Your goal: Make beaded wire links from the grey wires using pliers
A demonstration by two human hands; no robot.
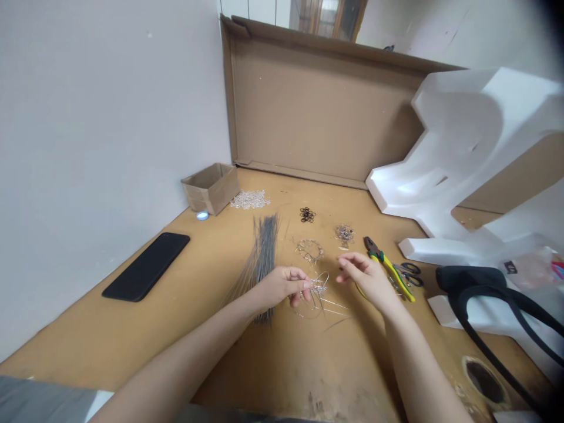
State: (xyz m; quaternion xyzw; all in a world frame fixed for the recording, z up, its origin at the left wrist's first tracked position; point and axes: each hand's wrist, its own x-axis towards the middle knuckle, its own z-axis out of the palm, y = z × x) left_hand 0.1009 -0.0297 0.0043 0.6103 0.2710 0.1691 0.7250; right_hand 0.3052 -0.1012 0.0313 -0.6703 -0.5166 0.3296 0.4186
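My left hand point(285, 286) pinches a bent piece of thin silver wire point(321, 283) between thumb and fingertips, with loops and loose ends sticking out to the right. To its right, my right hand point(365, 278) is closed with thumb and fingertips together; whatever they hold, if anything, is too small to make out. Under and behind my left hand lies a bundle of straight grey wires point(265, 249). Just beyond the hands rests a ring of shaped wire point(309, 250). Yellow-green pliers point(394, 273) lie beside my right hand, next to dark-handled scissors point(409, 274).
Farther back are black rings point(307, 215), a small silver heap point(345, 233), clear beads point(250, 200) and a small cardboard box point(210, 189). A black phone point(147, 266) lies left. White foam point(462, 135) and a black strap point(506, 294) crowd the right; a cardboard panel point(317, 106) stands behind.
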